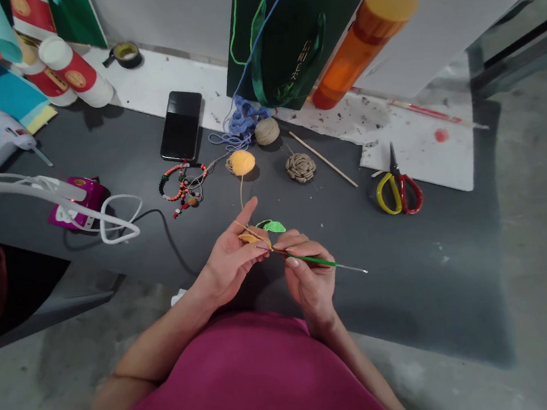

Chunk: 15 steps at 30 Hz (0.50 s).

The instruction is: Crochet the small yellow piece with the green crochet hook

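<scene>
My left hand [231, 263] pinches a small yellow crochet piece [248, 238], its index finger stretched up with yarn running over it. That strand leads to a yellow yarn ball [242, 163] on the table. In my right hand [311, 274] is a crochet hook [317, 261] with a green grip, gripped like a pencil. The hook's working tip meets the yellow yarn at my left fingertips, while its other metal end points right. Just beyond my hands lies a bright green crocheted leaf shape [274, 226], partly hidden by my fingers.
Scissors [399, 192], a wooden stick [324, 159], a twine coil [301, 168], a beige ball [266, 131], blue yarn [245, 120], a beaded bracelet [183, 186] and a phone [182, 125] lie beyond. A paper bag [277, 43] and orange tube [358, 46] stand behind; white cables [49, 184] cross at left.
</scene>
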{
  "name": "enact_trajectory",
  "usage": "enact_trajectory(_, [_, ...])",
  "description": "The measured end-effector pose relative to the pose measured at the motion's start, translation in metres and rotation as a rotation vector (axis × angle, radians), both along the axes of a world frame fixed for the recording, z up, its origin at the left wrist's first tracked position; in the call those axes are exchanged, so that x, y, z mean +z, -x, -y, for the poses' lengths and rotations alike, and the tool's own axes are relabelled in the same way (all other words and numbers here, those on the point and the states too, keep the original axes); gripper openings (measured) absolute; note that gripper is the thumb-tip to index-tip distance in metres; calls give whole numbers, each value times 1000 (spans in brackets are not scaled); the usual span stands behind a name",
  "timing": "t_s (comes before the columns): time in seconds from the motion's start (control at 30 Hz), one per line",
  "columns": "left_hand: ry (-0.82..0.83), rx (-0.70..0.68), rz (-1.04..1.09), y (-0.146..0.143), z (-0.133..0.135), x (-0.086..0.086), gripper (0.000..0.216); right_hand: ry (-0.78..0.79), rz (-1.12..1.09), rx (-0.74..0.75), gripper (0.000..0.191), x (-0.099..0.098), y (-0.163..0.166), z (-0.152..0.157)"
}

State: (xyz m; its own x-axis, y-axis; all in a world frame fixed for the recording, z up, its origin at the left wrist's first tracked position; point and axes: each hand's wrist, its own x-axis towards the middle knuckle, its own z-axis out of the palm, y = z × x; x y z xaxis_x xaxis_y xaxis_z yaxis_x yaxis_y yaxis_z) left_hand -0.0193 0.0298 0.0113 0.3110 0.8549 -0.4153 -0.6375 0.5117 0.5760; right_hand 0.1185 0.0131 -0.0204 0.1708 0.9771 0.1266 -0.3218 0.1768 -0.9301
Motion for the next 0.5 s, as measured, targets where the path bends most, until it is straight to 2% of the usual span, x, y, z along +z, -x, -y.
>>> enact_trajectory(0.17, [-21, 28, 8, -1, -1, 0, 94, -18, -20, 16, 6, -2, 0, 2])
enact_trajectory(0.37, [-73, 43, -80, 0, -1, 0, 104, 42, -3, 26, 6, 0, -1, 4])
enact_trajectory(0.5, [-121, 30, -128, 0, -1, -2, 112, 22, 31, -6, 6, 0, -3, 3])
